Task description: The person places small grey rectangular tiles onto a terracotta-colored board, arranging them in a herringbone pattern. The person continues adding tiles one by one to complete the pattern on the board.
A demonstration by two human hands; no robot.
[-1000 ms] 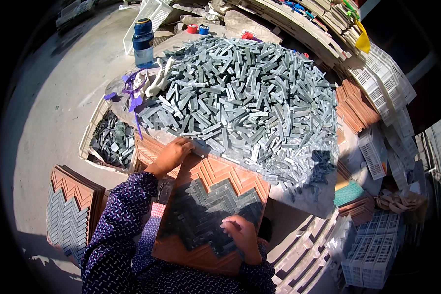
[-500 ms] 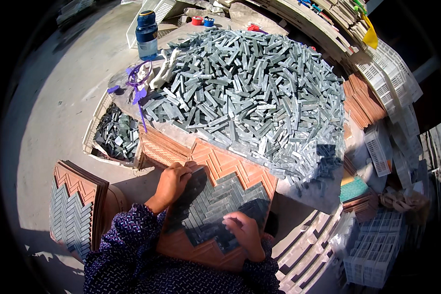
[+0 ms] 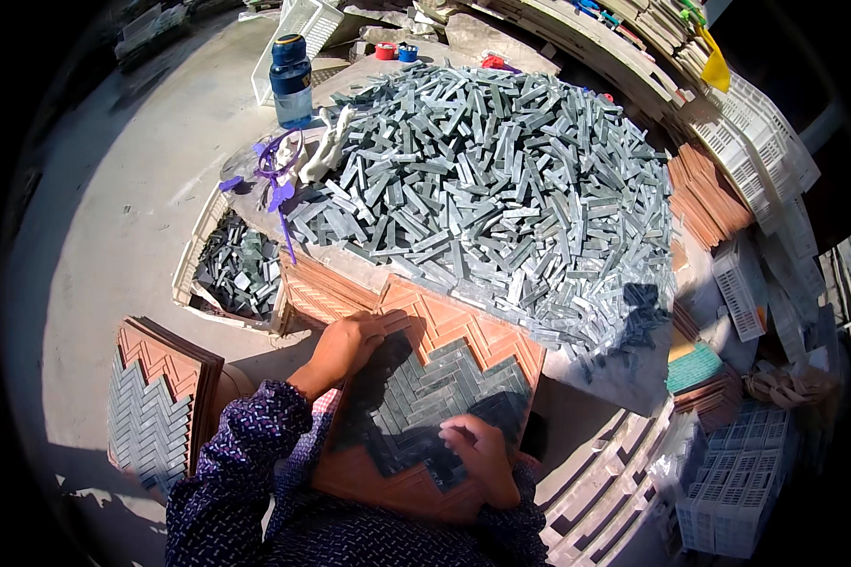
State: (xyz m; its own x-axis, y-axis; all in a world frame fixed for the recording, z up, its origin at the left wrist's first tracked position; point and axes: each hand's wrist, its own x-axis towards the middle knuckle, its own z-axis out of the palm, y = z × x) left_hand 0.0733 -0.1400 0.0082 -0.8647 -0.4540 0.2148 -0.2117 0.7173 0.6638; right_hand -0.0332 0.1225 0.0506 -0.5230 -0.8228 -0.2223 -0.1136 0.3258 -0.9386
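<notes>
An orange zigzag mould tray point(image 3: 463, 333) lies tilted in front of me, its middle filled with grey stone strips point(image 3: 425, 392) in a herringbone pattern. My left hand point(image 3: 342, 346) rests with curled fingers on the tray's upper left part, at the edge of the laid strips. My right hand point(image 3: 480, 455) presses on the strips near the tray's lower right; whether it pinches a strip I cannot tell. A big heap of loose grey strips point(image 3: 501, 189) covers the table behind the tray.
A white crate of dark strips point(image 3: 232, 269) stands at the left. A filled mould tray point(image 3: 156, 402) lies lower left. A blue bottle point(image 3: 291, 77) stands behind the heap. White baskets point(image 3: 728, 472) and stacked orange trays point(image 3: 704, 194) crowd the right.
My left hand has slid down from the tray's top edge onto its upper left part. The right hand has stayed near the lower right of the pattern.
</notes>
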